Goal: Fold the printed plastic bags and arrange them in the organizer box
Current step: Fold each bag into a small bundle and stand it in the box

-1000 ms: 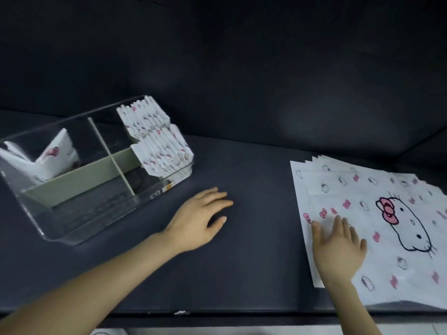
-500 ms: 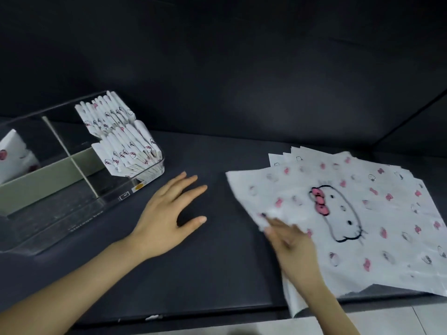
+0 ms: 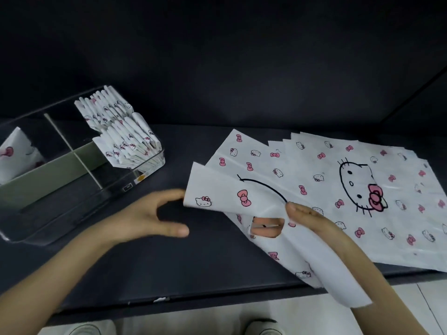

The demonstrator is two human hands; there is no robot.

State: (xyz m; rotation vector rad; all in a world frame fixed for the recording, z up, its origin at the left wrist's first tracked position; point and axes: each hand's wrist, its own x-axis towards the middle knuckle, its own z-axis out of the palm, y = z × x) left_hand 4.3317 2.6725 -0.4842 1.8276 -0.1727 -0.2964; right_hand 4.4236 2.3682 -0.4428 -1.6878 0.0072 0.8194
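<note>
Bags printed with pink bows and cat faces lie fanned in a flat stack (image 3: 338,165) under and beyond the right hand (image 3: 312,221). That hand pinches the top bag (image 3: 217,187) near its handle cutout: the thumb (image 3: 294,206) presses on the upper side, and curled fingers (image 3: 263,230) show through the cutout from underneath. The bag is raised off the stack on its left side and one end hangs over the front edge of the dark counter (image 3: 193,267) below the wrist.

The left hand (image 3: 142,218) hovers just above the counter, wide open in a loose C with the thumb apart from the fingers, holding nothing. Its fingertips are just beside the raised bag's left corner; whether they touch it cannot be told.

Beyond and to the left of the left hand sits a clear organizer box (image 3: 60,213) with dividers. Its compartment nearest the hands holds two tightly packed rows of folded bags (image 3: 123,139) standing on edge. One more folded bag (image 3: 17,151) leans in the far left compartment. The sections between them hold nothing visible.

Toes of light shoes (image 3: 263,327) show on the pale floor below the counter edge.
</note>
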